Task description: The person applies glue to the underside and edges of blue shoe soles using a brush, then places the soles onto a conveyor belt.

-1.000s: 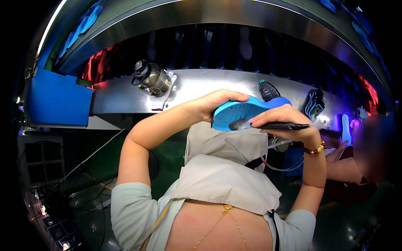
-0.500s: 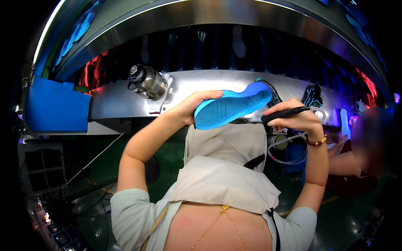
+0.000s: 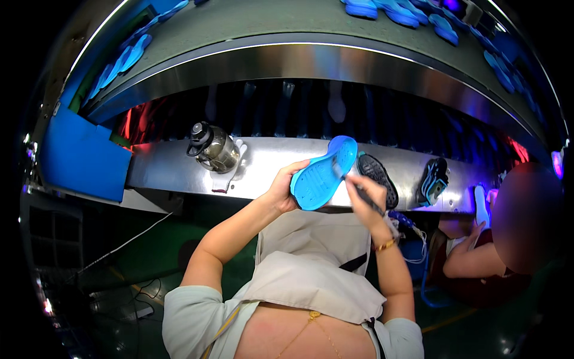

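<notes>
A bright blue shoe sole (image 3: 317,184) is held up above the steel bench, tilted so its hollow inner side shows. My left hand (image 3: 285,186) is closed round its left edge, thumb along the rim. In my right hand (image 3: 369,196) is a black-handled brush (image 3: 338,170), a thin tube trailing near the wrist. The brush head is over the sole's inner face, apparently touching it around the middle. Just right of the sole, a dark shoe (image 3: 378,178) lies on the bench, partly hidden by my right hand.
On the bench stand a clear jug with a black lid (image 3: 216,151) and, under it, a pale glove (image 3: 222,181). Another dark shoe (image 3: 434,181) lies further right. Blue soles (image 3: 399,13) sit on the conveyor (image 3: 263,27) above. A co-worker's arm (image 3: 477,257) is at the right.
My right hand has brought the brush left, over the sole. The sole has turned, its upper end now pointing more away from me. The view has shifted, showing more of the conveyor.
</notes>
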The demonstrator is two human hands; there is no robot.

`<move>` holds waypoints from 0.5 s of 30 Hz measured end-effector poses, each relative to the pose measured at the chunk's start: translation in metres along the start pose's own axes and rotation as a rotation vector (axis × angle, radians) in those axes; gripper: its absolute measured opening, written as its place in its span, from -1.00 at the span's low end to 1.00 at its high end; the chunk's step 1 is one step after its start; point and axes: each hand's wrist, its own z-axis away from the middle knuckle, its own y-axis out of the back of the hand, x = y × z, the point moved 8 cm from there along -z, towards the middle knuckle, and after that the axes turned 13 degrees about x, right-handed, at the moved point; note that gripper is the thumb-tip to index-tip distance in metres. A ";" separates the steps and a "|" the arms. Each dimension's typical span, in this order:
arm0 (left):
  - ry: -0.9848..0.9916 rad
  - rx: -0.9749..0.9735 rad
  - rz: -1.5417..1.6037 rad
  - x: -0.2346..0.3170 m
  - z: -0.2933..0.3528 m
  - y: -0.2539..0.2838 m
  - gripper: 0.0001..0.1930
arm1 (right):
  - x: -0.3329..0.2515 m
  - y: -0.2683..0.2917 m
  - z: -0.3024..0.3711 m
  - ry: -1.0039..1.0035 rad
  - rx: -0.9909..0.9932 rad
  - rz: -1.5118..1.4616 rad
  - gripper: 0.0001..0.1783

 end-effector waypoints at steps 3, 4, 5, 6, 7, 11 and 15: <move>-0.019 -0.051 0.070 0.002 -0.006 0.014 -0.48 | -0.031 -0.016 0.024 -0.176 -0.328 -0.169 -0.82; -0.067 -0.032 0.016 0.003 0.003 0.010 -0.47 | -0.035 -0.012 0.028 -0.369 -0.445 -0.264 -0.82; -0.105 -0.010 -0.028 0.007 0.011 0.008 -0.47 | -0.026 -0.006 0.030 -0.473 -0.457 -0.424 -0.82; -0.159 -0.068 -0.070 0.017 0.018 0.001 -0.47 | -0.027 0.010 0.024 -0.476 -0.378 -0.526 -0.79; -0.203 -0.137 -0.116 0.027 0.028 -0.013 -0.47 | -0.019 0.030 0.019 -0.438 -0.159 -0.641 -0.73; -0.749 -0.179 -0.196 0.117 0.096 -0.039 -0.40 | 0.026 0.075 0.011 -0.479 0.170 -0.920 -0.73; -1.004 -0.376 -0.164 0.238 0.135 -0.046 -0.35 | 0.047 0.074 0.017 -0.573 0.164 -0.873 -0.73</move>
